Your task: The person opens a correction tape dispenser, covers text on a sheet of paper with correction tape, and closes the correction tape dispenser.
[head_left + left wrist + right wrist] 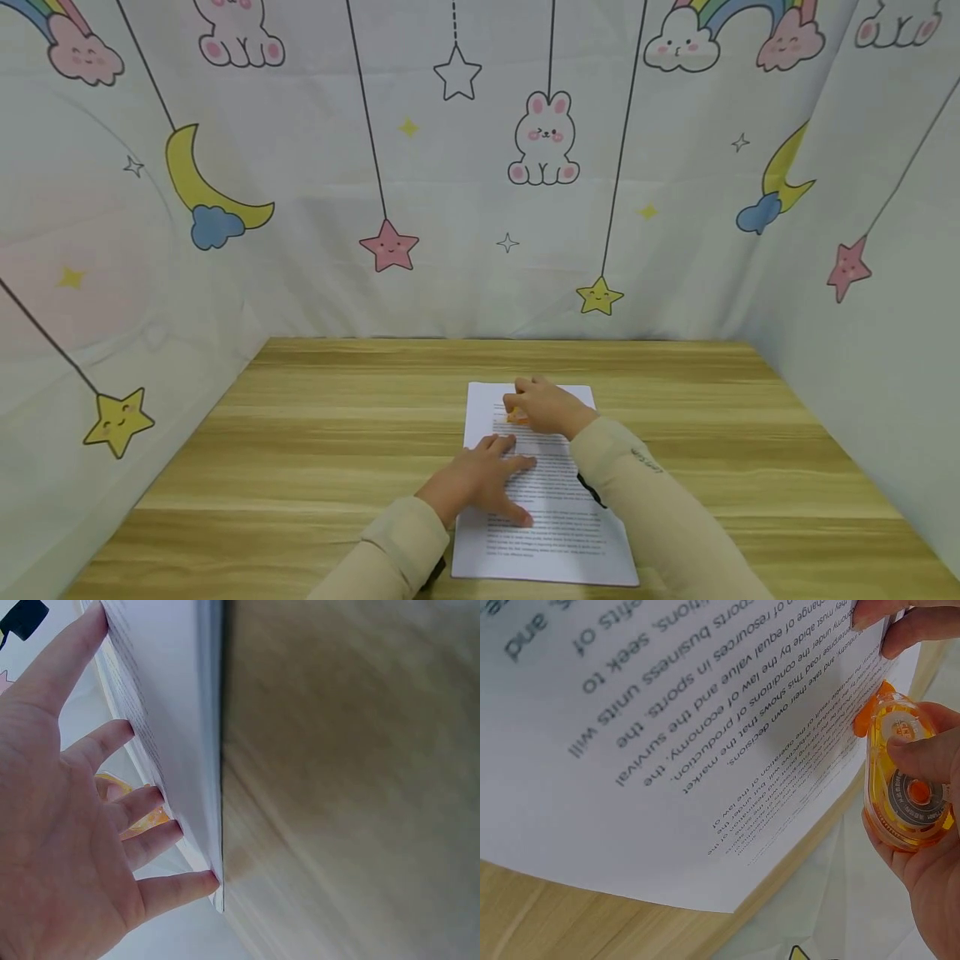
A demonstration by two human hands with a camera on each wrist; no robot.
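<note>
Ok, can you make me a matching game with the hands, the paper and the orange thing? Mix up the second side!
Column one:
1. left hand
2. right hand
3. tape dispenser
4. printed page

Column two:
A. see-through orange
B. white with dark lines of text, lying on the wooden table
C. curled around the tape dispenser
D. spread wide, touching the printed page

Right pairs: 1-D, 2-C, 3-A, 4-B
</note>
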